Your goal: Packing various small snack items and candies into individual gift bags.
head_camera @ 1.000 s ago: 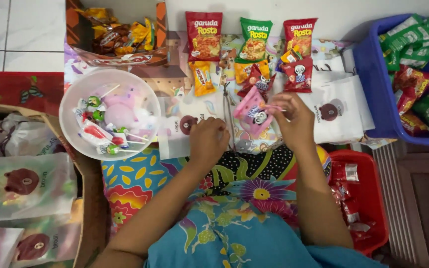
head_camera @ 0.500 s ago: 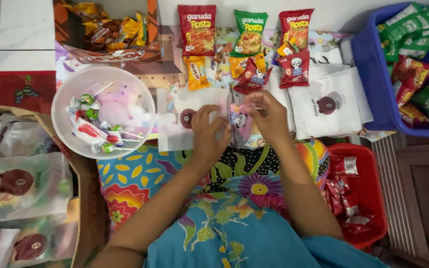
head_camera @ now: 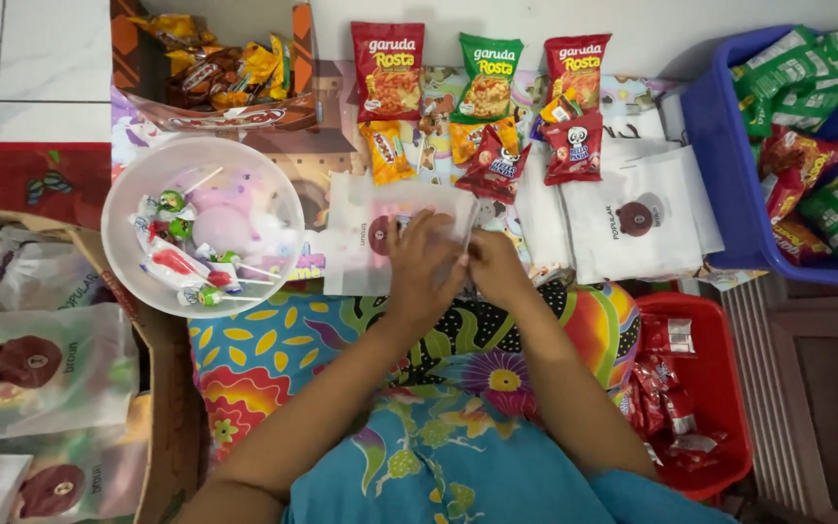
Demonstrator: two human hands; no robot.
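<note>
— Since a moment ago, what moved?
— Both hands have met at the white goodie bag (head_camera: 380, 233); the pink snack packet has gone from sight.
— Their grip?
— Left hand (head_camera: 421, 264) pinches the bag's right edge; right hand (head_camera: 497, 267) is curled shut beside it, on what I cannot tell.
— Where's the bag?
— Just right of the lollipop bowl (head_camera: 138, 281), below the snack packets (head_camera: 387, 70).

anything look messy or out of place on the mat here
Nothing looks spilled or damaged. The only untidy spot is the small snack packets below the three large upright bags: they overlap and lie tilted. Both hands, left hand and right hand, meet at a white pouch.
</note>
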